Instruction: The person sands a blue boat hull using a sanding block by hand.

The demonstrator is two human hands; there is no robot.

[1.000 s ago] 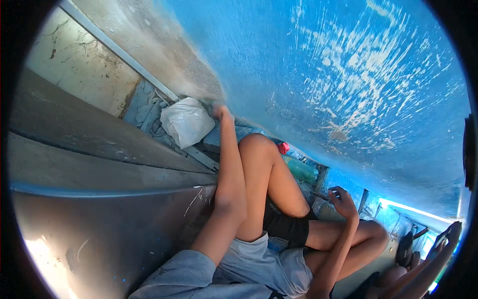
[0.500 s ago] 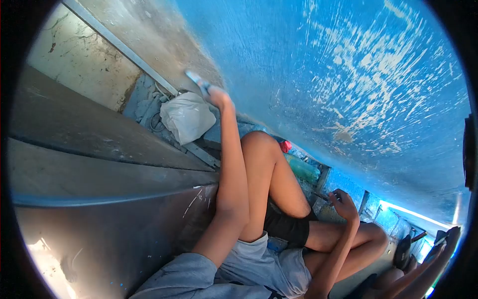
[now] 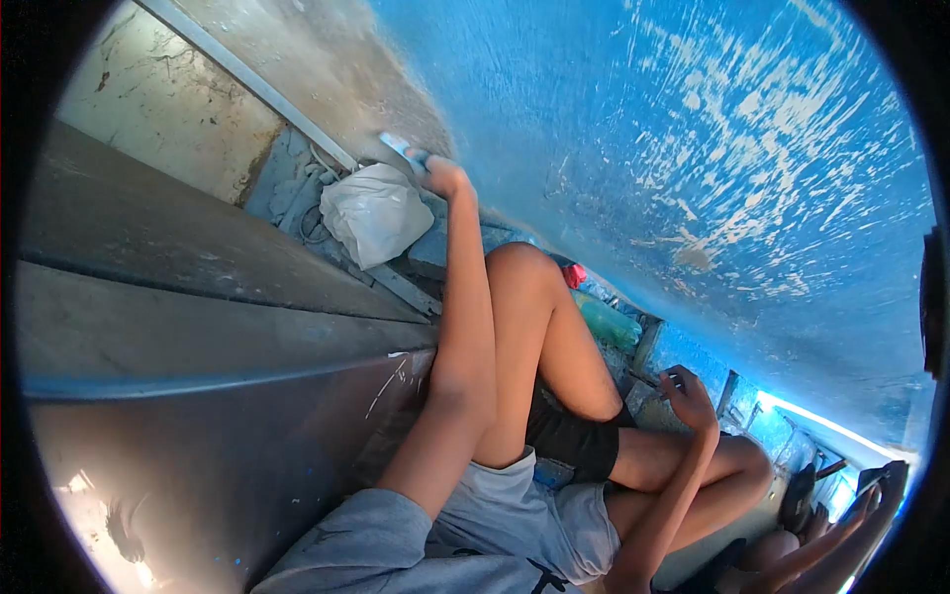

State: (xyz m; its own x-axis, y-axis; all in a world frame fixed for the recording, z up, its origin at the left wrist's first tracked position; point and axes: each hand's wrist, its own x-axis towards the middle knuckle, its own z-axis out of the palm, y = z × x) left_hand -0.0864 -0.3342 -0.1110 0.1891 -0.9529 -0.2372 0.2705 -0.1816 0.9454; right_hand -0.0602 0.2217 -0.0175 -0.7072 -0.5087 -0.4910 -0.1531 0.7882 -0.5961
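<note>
My left hand point(image 3: 445, 176), its arm stretched forward, is closed around a flat pale-blue tool point(image 3: 398, 146), blurred, its exact kind unclear. The tool's tip is at the wall point(image 3: 614, 129), close to where blue paint meets a grey-brown patch point(image 3: 381, 84). Just below that hand lies a crumpled white plastic bag point(image 3: 374, 216). My right hand point(image 3: 688, 398) hovers above my right leg with its fingers curled in. Whatever may be between those fingers is hidden.
Dark panels point(image 3: 198, 247) run along my left side. A green bottle-like object point(image 3: 609, 322) and a red item point(image 3: 574, 275) lie at the wall's foot beyond my knee. At lower right, another person's arm point(image 3: 841, 540) reaches up. White scratches mark the blue wall.
My left hand and the tool appear slightly farther right, with the tool's tip still at the wall. The view has shifted a little. My right hand keeps its curled pose.
</note>
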